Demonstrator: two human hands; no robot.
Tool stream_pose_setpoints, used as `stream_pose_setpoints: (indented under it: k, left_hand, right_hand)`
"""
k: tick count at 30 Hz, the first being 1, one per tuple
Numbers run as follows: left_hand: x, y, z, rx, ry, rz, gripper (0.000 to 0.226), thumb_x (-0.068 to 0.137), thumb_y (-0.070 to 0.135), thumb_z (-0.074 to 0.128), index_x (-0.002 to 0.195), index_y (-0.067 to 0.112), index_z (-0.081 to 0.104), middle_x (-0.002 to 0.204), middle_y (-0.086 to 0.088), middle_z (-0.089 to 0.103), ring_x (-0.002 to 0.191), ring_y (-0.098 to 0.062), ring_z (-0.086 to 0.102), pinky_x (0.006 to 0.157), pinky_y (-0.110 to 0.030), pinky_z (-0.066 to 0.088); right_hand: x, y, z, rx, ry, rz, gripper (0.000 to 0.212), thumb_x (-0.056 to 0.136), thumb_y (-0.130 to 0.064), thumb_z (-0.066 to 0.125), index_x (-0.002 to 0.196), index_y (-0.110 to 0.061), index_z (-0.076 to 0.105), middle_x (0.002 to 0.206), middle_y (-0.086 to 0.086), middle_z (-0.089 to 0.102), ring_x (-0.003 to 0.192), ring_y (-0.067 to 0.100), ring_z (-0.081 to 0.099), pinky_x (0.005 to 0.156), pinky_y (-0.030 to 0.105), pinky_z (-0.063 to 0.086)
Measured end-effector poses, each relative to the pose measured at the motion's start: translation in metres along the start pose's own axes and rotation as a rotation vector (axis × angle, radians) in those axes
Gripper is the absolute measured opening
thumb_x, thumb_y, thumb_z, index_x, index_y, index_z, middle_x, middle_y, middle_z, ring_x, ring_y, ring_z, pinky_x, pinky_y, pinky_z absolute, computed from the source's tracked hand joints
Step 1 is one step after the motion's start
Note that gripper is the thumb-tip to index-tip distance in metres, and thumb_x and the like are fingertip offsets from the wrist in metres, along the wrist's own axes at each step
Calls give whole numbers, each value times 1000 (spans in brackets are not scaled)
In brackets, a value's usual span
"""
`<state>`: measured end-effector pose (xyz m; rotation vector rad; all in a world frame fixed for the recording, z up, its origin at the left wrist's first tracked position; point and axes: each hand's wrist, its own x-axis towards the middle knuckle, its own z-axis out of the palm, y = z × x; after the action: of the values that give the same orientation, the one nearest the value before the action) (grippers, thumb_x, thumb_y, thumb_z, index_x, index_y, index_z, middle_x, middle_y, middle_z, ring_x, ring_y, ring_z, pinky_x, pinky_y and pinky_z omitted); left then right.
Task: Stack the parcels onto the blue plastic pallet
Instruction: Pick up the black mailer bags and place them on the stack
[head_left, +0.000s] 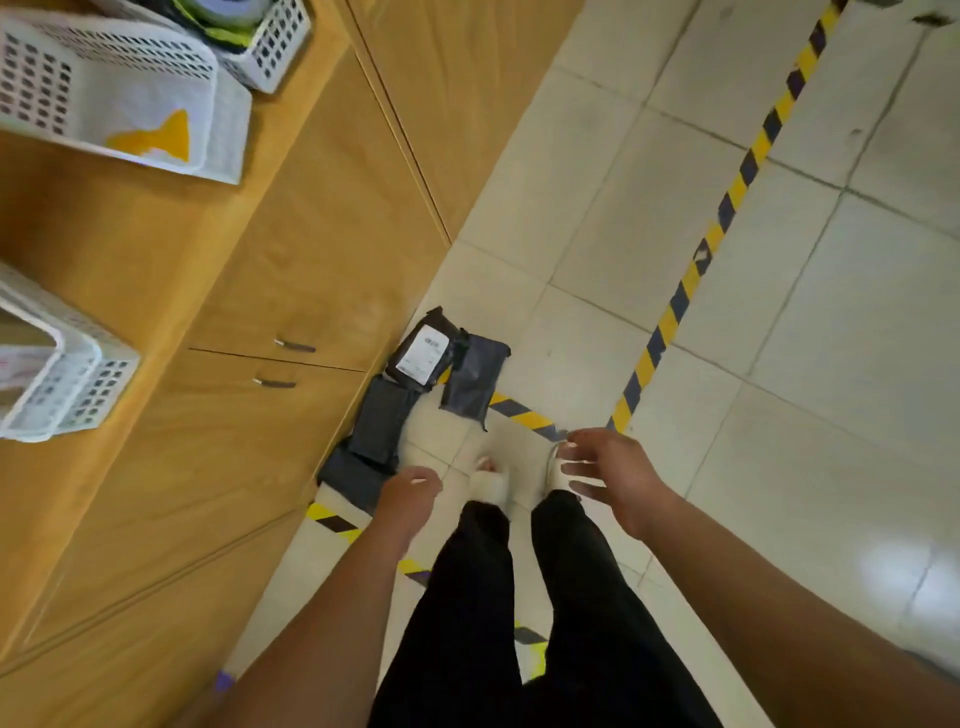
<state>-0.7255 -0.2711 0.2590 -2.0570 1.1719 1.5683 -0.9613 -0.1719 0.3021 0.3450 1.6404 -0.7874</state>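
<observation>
Several dark plastic parcels lie on the tiled floor against the foot of a wooden cabinet. One black parcel with a white label (423, 353) leans at the top, a grey parcel (474, 382) lies to its right, and two more dark parcels (382, 423) (350, 475) lie below. My left hand (408, 496) hangs just right of the lowest parcel, fingers loosely curled, holding nothing. My right hand (605, 475) is stretched out with fingers spread, empty. No blue pallet is in view.
The wooden cabinet (234, 338) with two small handles fills the left. White perforated baskets (104, 88) (52, 374) stand on its top. Yellow-black floor tape (727, 208) runs across the tiles (779, 364). My legs and white shoes (491, 483) are below.
</observation>
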Motion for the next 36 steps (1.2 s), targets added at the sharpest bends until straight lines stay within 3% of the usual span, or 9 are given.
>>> stream_pose_setpoints:
  k: [5, 8, 12, 17, 20, 22, 27, 32, 36]
  left_hand:
    - [124, 28, 64, 255, -100, -6, 45, 95, 19, 59, 138, 7, 53, 142, -10, 51, 128, -29, 49, 104, -33, 41]
    - [224, 34, 99, 353, -110, -40, 57, 92, 25, 63, 144, 13, 46, 144, -11, 47, 128, -29, 49, 102, -32, 41]
    - [366, 26, 139, 428, -43, -44, 85, 81, 38, 71, 152, 19, 28, 147, -14, 40, 131, -35, 45, 105, -42, 43]
    - [483, 11, 176, 621, 166, 41, 124, 66, 60, 79, 155, 20, 2, 158, -15, 17, 144, -36, 24, 112, -51, 31]
    - [521, -2, 195, 708, 333, 119, 138, 54, 71, 79, 153, 17, -1, 154, -19, 24, 140, -38, 32, 111, -51, 34]
    - [532, -5, 202, 734, 371, 120, 137, 57, 71, 77, 153, 14, -2, 149, -21, 29, 134, -40, 37, 108, -50, 37]
    - [514, 9, 196, 694, 268, 45, 129, 64, 60, 79, 153, 15, -2, 148, -21, 29, 131, -41, 37, 103, -51, 43]
    - [404, 34, 167, 97, -12, 78, 117, 61, 44, 85, 150, 41, 10, 146, -10, 39, 131, -36, 44, 103, -50, 46]
    - [261, 74, 121, -371, -269, 38, 93, 71, 32, 83, 143, 46, 27, 139, 2, 51, 120, -25, 57, 96, -45, 51]
  right_hand:
    - [113, -10, 6, -12, 11, 95, 25, 95, -21, 61, 117, -9, 65, 111, 15, 71, 93, 25, 68, 72, 32, 55]
    - [198, 0, 4, -14, 75, 105, 24, 97, -17, 57, 116, -5, 65, 100, 14, 68, 84, 24, 63, 70, 33, 52]
    - [315, 20, 5, -76, 120, 122, 19, 99, -14, 54, 111, -6, 66, 96, 13, 67, 79, 24, 60, 65, 29, 51]
    - [427, 42, 12, -114, 160, 155, 22, 98, -14, 57, 116, -4, 65, 101, 15, 70, 80, 25, 63, 72, 33, 52]
    - [465, 44, 15, -124, 172, 184, 23, 98, -13, 58, 117, -2, 65, 105, 21, 69, 80, 28, 62, 69, 32, 51]
    - [478, 42, 17, -144, 160, 176, 23, 97, -11, 58, 116, 0, 65, 99, 20, 67, 79, 27, 59, 63, 29, 49]
    - [466, 23, 16, -178, 146, 133, 20, 98, -15, 58, 112, -3, 67, 103, 20, 71, 80, 27, 64, 71, 33, 53]
    - [366, -5, 14, -144, 92, 160, 17, 99, -13, 57, 110, -4, 67, 95, 15, 69, 76, 26, 64, 61, 30, 53]
    - [246, -51, 10, -50, 48, 203, 19, 103, -8, 46, 115, -1, 58, 87, 12, 65, 66, 22, 64, 53, 27, 55]
